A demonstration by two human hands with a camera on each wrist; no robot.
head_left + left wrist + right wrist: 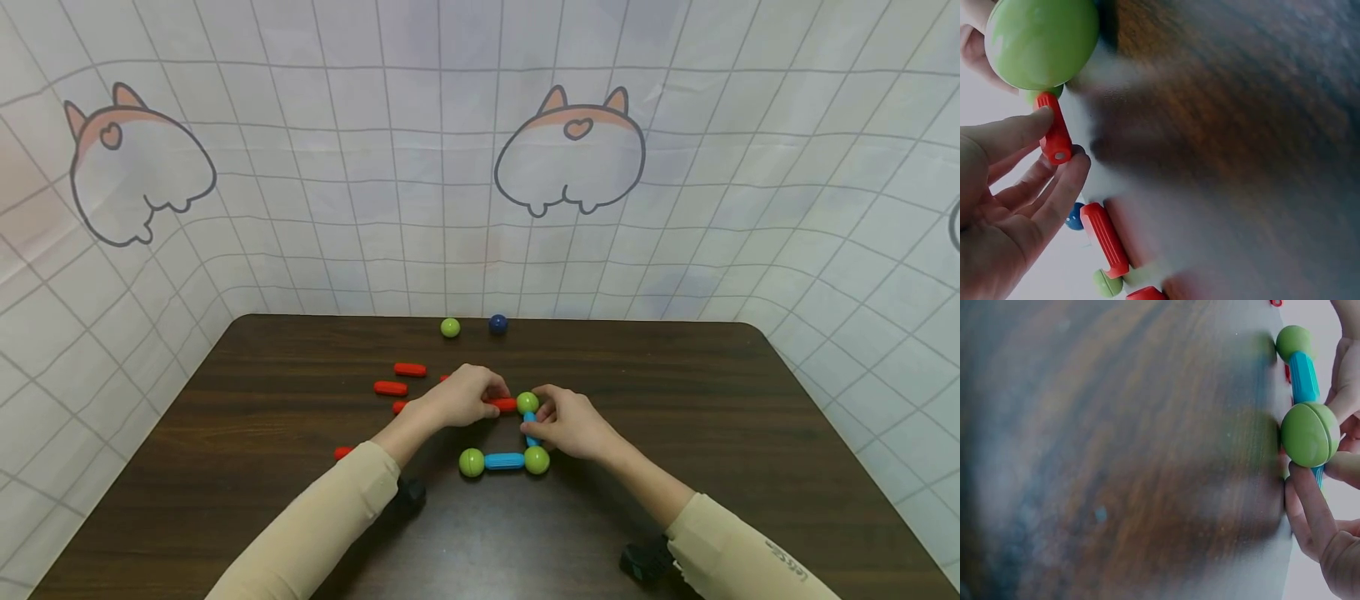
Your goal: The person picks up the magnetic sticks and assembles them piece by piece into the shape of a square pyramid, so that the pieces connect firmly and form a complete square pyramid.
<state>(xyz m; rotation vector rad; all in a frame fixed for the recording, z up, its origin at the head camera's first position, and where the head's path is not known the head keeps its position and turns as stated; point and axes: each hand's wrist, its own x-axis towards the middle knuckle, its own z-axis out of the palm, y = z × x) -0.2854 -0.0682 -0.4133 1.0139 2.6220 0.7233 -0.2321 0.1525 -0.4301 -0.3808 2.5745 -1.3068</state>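
Left hand (465,396) pinches a red rod (1057,131), thumb against fingers: ridged sides, small round pale inset in the exposed end; opposite end at a glossy green ball (527,402) just right of that hand. Right hand (573,421) grips a blue rod (530,416), partly hidden by fingers, below that ball. Corner ball (1305,436), green with visible seam, just nearer the person than the right fingertips; fluted second blue rod (504,462) extends leftward from it.

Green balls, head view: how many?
4: one green ball farthest off, left of the blue ball; one by the held red stick; one left, one right of the near blue stick. Others may be hidden.
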